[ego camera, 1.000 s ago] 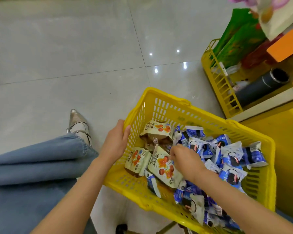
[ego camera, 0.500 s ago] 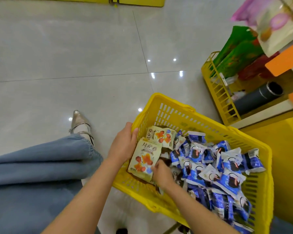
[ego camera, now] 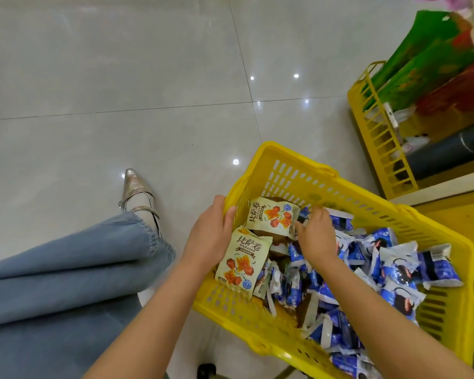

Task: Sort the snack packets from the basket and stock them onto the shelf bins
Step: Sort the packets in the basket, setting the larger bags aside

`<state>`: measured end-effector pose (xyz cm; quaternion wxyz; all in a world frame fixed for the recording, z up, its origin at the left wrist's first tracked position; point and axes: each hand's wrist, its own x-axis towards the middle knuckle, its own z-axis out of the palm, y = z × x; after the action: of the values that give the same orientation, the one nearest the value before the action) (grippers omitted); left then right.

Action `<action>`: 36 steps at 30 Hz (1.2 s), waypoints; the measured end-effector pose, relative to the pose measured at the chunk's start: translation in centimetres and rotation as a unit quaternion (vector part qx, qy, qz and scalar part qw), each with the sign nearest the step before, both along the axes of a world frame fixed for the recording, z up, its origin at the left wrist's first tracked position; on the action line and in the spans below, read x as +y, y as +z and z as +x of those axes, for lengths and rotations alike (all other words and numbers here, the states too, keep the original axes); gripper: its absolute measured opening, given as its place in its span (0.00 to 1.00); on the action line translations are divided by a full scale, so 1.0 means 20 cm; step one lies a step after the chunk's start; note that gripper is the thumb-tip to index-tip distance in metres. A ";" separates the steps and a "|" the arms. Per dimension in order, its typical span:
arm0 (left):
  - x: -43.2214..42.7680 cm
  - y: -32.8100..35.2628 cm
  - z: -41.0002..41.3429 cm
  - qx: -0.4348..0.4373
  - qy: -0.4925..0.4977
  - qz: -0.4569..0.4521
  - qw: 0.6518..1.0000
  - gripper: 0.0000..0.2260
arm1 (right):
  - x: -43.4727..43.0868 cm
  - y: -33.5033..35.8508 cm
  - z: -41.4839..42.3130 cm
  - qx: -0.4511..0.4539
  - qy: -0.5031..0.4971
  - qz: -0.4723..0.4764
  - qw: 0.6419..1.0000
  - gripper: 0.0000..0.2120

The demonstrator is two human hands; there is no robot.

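The yellow slotted plastic basket [ego camera: 298, 170] holds two cream snack packets [ego camera: 241, 261] at its left, printed "BISAJUAN" under Chinese characters, and many blue-and-white packets [ego camera: 400, 272] at its right. The left hand [ego camera: 211, 231] grips the basket's left rim. The right hand [ego camera: 316, 236] curls at the farther cream packet's edge; whether it grips anything, I cannot tell. A yellow barred bin [ego camera: 378, 138] holds green bags [ego camera: 422, 56].

Yellow basket [ego camera: 298, 181] holding many blue packets [ego camera: 400, 272], with two cream packets [ego camera: 241, 258] at its left end. Left hand [ego camera: 211, 231] gripping the left rim. Right hand [ego camera: 316, 233], fingers curled, touching the right edge of the upper cream packet [ego camera: 271, 217].
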<state>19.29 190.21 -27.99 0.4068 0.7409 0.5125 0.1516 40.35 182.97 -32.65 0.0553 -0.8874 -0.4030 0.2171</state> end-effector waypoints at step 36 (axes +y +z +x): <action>-0.31 -0.05 0.53 0.055 -0.064 -0.078 0.993 0.11 | -0.33 0.15 0.29 0.144 -0.015 0.022 0.989 0.34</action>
<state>29.98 184.07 -29.05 0.4433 0.7457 0.4956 0.0440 46.22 176.31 -29.65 0.1359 -0.8510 -0.3826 0.3330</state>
